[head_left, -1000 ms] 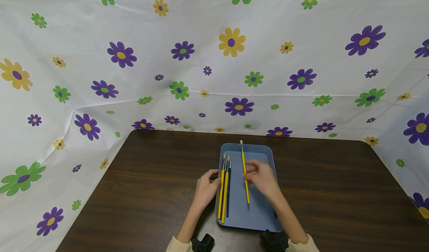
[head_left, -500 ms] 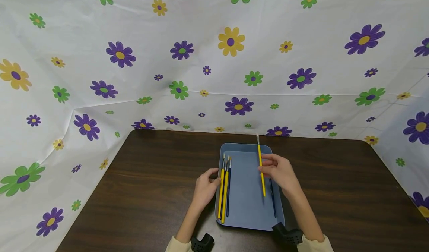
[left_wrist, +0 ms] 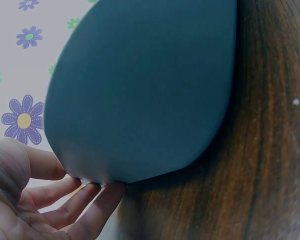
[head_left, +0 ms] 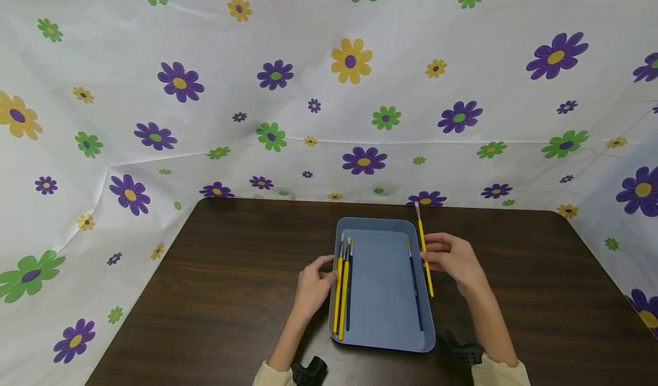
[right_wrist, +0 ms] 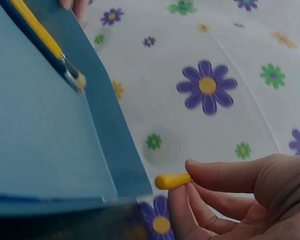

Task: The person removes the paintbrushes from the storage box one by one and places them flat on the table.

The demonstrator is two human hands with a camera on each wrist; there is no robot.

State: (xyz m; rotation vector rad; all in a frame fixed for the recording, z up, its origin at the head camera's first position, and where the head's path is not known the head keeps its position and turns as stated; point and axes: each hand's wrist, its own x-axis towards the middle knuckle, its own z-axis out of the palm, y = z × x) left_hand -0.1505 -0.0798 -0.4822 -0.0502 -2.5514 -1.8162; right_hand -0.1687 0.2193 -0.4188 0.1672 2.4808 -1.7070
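A blue-grey tray (head_left: 382, 294) sits on the table. Along its left side lie several paintbrushes (head_left: 343, 294) with yellow or dark blue handles; one dark blue paintbrush (head_left: 415, 292) lies alone on the right. My left hand (head_left: 312, 286) holds the tray's left edge, thumb at the rim; in the left wrist view its fingertips (left_wrist: 112, 192) meet the outer wall (left_wrist: 140, 90). My right hand (head_left: 457, 260) pinches a yellow paintbrush (head_left: 422, 240) just outside the right rim, bristles pointing away. In the right wrist view the yellow handle end (right_wrist: 171, 181) pokes from between thumb and fingers.
The dark wooden table (head_left: 247, 272) extends to both sides of the tray. Behind it hangs a white cloth (head_left: 303, 49) printed with flowers. Black camera mounts (head_left: 310, 370) are on both wrists.
My right hand has carried the yellow paintbrush rightward, from above the tray to beyond its right rim, uncovering the lone dark blue brush. My left hand stays at the tray's edge.
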